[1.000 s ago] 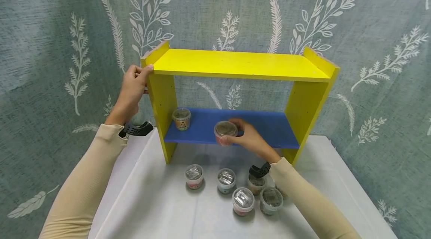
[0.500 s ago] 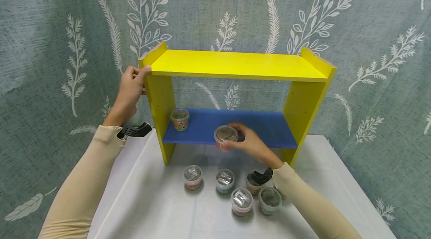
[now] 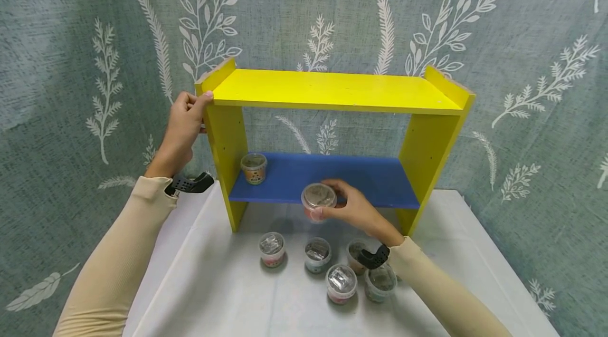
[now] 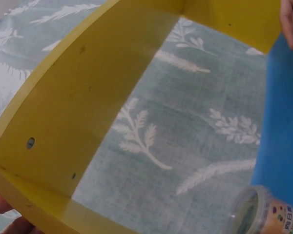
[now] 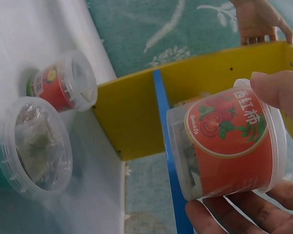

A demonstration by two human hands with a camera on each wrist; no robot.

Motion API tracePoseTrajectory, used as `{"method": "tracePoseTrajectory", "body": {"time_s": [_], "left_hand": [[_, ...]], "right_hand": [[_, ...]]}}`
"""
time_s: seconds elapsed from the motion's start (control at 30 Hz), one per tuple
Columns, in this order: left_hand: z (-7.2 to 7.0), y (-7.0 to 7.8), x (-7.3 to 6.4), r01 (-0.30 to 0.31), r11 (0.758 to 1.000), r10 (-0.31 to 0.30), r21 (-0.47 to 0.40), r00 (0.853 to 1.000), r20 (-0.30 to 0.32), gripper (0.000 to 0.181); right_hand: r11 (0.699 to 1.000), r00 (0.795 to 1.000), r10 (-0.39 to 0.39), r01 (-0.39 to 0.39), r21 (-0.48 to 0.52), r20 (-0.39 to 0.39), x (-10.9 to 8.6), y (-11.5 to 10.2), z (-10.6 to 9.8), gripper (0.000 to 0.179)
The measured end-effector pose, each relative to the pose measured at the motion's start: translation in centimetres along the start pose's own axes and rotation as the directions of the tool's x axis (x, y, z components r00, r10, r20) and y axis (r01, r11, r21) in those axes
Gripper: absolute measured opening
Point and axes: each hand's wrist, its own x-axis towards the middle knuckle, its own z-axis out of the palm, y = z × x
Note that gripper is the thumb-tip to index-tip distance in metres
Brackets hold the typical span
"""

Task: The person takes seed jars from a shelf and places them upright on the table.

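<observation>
My right hand (image 3: 357,211) holds a clear lidded plastic tub (image 3: 318,198) between thumb and fingers, just in front of the blue shelf's front edge. Its red tomato label (image 5: 227,141) shows in the right wrist view. My left hand (image 3: 183,122) grips the upper left side of the yellow shelf unit (image 3: 332,89), thumb on the front edge. On the blue middle board (image 3: 370,179), at its left end, stands a tub with an orange label (image 3: 255,169). That same tub (image 4: 271,214) is partly cut off in the left wrist view.
On the white tablecloth (image 3: 214,284) before the unit stand several more lidded tubs, among them a red-labelled one (image 3: 272,250) and a greenish one (image 3: 317,256). My right wrist strap (image 3: 374,258) partly covers others. A leaf-patterned curtain (image 3: 294,20) hangs behind.
My right hand has drawn the tomato tub slightly down and toward me, away from the blue board. The left hand keeps its hold on the shelf unit.
</observation>
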Motion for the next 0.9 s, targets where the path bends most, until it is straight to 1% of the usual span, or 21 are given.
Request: {"method": "tracePoseTrajectory", "body": {"time_s": [0.17,0.4,0.67,0.9], "left_hand": [[0.0,0.1,0.0,0.000,1.000,0.000,0.002,1.000,0.002,0.044],[0.1,0.1,-0.2,0.001,1.000,-0.001,-0.005,1.000,0.006,0.043],[0.1,0.2,-0.4,-0.002,1.000,0.002,-0.008,1.000,0.001,0.039],[0.4,0.2,-0.5,-0.009,0.999,0.008,-0.039,1.000,-0.030,0.038]], "right_hand": [[1.000,1.000,-0.006,0.006,-0.003,0.026,-0.6,-0.1,0.2,0.072],[1.000,0.998,0.027,-0.027,-0.004,0.059,-1.7,-0.1,0.7,0.074],[0.999,0.996,0.038,-0.040,0.015,0.079,-2.7,0.1,1.1,0.075],[0.999,0.993,0.034,-0.035,0.007,0.113,-3.3,0.6,1.5,0.077]]}}
